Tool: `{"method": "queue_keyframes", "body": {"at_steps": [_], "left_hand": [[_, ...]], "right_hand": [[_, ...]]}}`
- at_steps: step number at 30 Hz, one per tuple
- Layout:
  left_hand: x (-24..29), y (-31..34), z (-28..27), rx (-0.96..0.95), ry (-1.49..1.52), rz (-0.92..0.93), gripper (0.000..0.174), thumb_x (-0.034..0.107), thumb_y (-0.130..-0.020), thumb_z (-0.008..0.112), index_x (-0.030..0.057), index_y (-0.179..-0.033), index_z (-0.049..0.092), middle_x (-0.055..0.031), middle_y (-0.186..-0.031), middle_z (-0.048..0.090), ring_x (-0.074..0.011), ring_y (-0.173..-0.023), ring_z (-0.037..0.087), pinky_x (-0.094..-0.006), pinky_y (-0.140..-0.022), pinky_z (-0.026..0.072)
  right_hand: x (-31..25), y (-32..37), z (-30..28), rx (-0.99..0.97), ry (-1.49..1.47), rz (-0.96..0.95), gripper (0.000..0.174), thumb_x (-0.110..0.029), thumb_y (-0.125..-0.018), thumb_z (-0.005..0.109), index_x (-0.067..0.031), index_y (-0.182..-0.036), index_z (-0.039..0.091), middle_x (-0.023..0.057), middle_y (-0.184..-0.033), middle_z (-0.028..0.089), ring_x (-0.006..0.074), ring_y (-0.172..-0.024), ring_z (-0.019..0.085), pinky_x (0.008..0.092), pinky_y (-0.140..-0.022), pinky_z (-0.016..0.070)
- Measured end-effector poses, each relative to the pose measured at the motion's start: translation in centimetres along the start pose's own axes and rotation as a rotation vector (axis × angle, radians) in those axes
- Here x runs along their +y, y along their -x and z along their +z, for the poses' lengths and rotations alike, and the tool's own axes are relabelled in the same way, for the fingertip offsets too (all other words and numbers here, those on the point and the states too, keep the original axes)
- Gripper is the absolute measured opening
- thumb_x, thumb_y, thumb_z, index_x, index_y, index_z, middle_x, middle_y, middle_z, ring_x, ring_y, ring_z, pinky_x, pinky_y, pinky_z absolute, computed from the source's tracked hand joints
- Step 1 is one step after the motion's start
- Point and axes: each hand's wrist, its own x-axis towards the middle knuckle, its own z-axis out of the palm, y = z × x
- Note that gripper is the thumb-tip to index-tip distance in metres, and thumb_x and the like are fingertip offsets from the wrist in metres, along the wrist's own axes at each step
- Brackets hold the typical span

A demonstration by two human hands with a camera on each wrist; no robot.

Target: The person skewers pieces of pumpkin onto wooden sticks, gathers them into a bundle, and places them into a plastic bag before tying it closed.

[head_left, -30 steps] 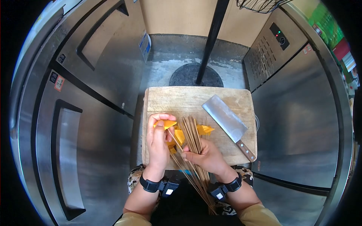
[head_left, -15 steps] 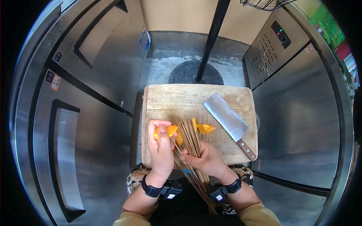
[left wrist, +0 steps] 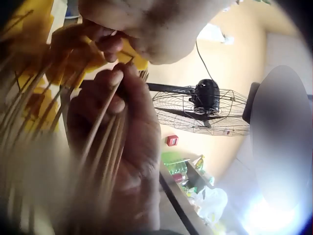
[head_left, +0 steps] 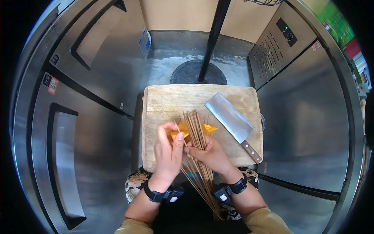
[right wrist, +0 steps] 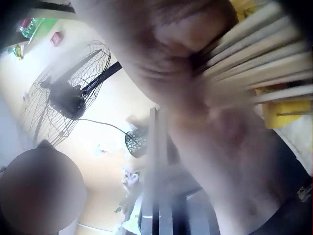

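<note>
In the head view my left hand (head_left: 167, 154) pinches a yellow-orange piece (head_left: 180, 135) between thumb and fingers. A thin wooden skewer runs at the piece, its tip showing above it. My right hand (head_left: 214, 155) grips a thick bundle of wooden skewers (head_left: 196, 126), its thumb and fingertips close beside the left thumb. More yellow pieces (head_left: 209, 129) with skewers lie behind the bundle, partly hidden. The left wrist view shows the right fingers curled round several skewers (left wrist: 105, 147), just below the left hand (left wrist: 146, 27). Close up, the skewers (right wrist: 259, 44) fan out from the right hand.
Both hands work over a wooden cutting board (head_left: 171, 99). A cleaver (head_left: 230, 117) lies on its right side, handle towards me. Steel cabinets (head_left: 101, 156) stand close on both sides. A black pole (head_left: 212, 43) on a round base rises behind the board; the wrist views show a fan (left wrist: 205, 100).
My left hand has turned and moved right with the yellow piece, closer to the bundle, and the skewer tip now shows above the piece. The right hand keeps its grip on the skewers.
</note>
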Motion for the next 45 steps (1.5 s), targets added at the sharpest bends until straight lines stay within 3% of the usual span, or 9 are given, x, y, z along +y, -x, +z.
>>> {"method": "queue_keyframes", "body": {"at_steps": [4,12,14,20,25,28,29,33,45], "left_hand": [[-0.9,-1.1,-2.5,0.191,-0.194,0.02,0.03,0.02,-0.093,0.051,0.0007,-0.114,0.042,-0.0105,-0.103,0.051,-0.0141,-0.064,0.049,-0.0285,-0.061,0.0426],[-5.6,8.8,-1.9,0.372,0.358,-0.344,0.031,0.02,-0.09,0.057,0.0043,-0.113,0.044,-0.0066,-0.107,0.045,-0.0155,-0.096,0.045,-0.0298,-0.091,0.0354],[-6.5,12.5,-0.5,0.295,0.556,-0.648,0.033,0.03,-0.089,0.058,0.0072,-0.11,0.046,-0.0047,-0.103,0.047,-0.016,-0.099,0.045,-0.032,-0.093,0.0337],[-5.9,14.1,-0.2,-0.345,1.136,-1.091,0.046,0.055,-0.089,0.046,0.016,-0.115,0.049,-0.0036,-0.106,0.055,-0.0214,-0.099,0.052,-0.0423,-0.088,0.0399],[-5.9,14.5,0.0,-0.462,1.321,-0.969,0.048,0.054,-0.089,0.047,0.015,-0.117,0.049,-0.0058,-0.11,0.058,-0.0216,-0.1,0.056,-0.0422,-0.087,0.0438],[-7.4,14.9,1.3,-0.51,1.29,-0.939,0.042,0.046,-0.09,0.051,0.0151,-0.118,0.05,-0.0042,-0.11,0.059,-0.0203,-0.1,0.058,-0.0413,-0.085,0.0456],[-7.7,14.9,1.7,-0.538,1.299,-0.906,0.038,0.042,-0.091,0.052,0.0153,-0.117,0.05,-0.0042,-0.111,0.059,-0.0206,-0.1,0.058,-0.0415,-0.086,0.0458],[-7.6,15.4,2.9,-0.596,1.413,-0.892,0.034,0.026,-0.089,0.059,0.019,-0.121,0.05,0.001,-0.106,0.06,-0.0166,-0.099,0.058,-0.0383,-0.087,0.0461],[-7.5,15.9,4.0,-0.716,1.471,-0.801,0.028,0.003,-0.081,0.057,0.0128,-0.107,0.058,0.0018,-0.097,0.061,-0.0157,-0.094,0.059,-0.0351,-0.081,0.0475]], "right_hand": [[1.4,-0.5,-0.9,0.082,0.09,-0.019,0.014,-0.009,-0.083,0.067,-0.0047,-0.09,0.056,-0.0017,-0.074,0.058,0.0044,-0.063,0.052,0.0192,-0.056,0.0437],[2.4,0.7,-0.2,0.121,-0.051,-0.025,0.015,-0.005,-0.081,0.066,-0.0059,-0.093,0.057,-0.002,-0.074,0.058,0.0049,-0.06,0.053,0.0186,-0.055,0.0439],[3.1,2.0,0.8,0.145,0.044,-0.066,0.016,-0.003,-0.081,0.065,-0.005,-0.095,0.057,-0.0017,-0.075,0.058,0.0054,-0.061,0.053,0.0194,-0.056,0.0444],[3.8,4.0,3.5,0.251,0.327,-0.072,0.025,-0.003,-0.076,0.068,-0.0027,-0.099,0.057,0.0015,-0.082,0.061,0.0104,-0.069,0.058,0.0248,-0.061,0.0478],[5.0,3.5,3.9,0.457,0.853,-0.001,0.039,-0.011,-0.07,0.076,-0.001,-0.101,0.055,0.0091,-0.089,0.064,0.0168,-0.076,0.061,0.0298,-0.069,0.0502],[3.7,4.9,5.3,0.442,0.762,-0.029,0.043,-0.014,-0.068,0.078,0.0002,-0.102,0.055,0.0115,-0.092,0.065,0.0194,-0.08,0.062,0.0309,-0.073,0.0504],[6.1,4.0,3.6,0.41,0.684,-0.15,0.038,-0.012,-0.072,0.076,-0.0014,-0.101,0.054,0.008,-0.082,0.064,0.017,-0.069,0.061,0.0283,-0.063,0.0501],[5.7,5.9,3.5,0.406,0.181,0.02,0.022,-0.009,-0.079,0.07,-0.0069,-0.091,0.053,-0.0002,-0.063,0.055,0.006,-0.051,0.049,0.0187,-0.045,0.0393],[5.0,10.1,2.3,0.391,-0.144,-0.028,0.009,-0.009,-0.083,0.063,-0.0078,-0.077,0.056,0.001,-0.061,0.056,0.0086,-0.047,0.049,0.0203,-0.043,0.0396]]}}
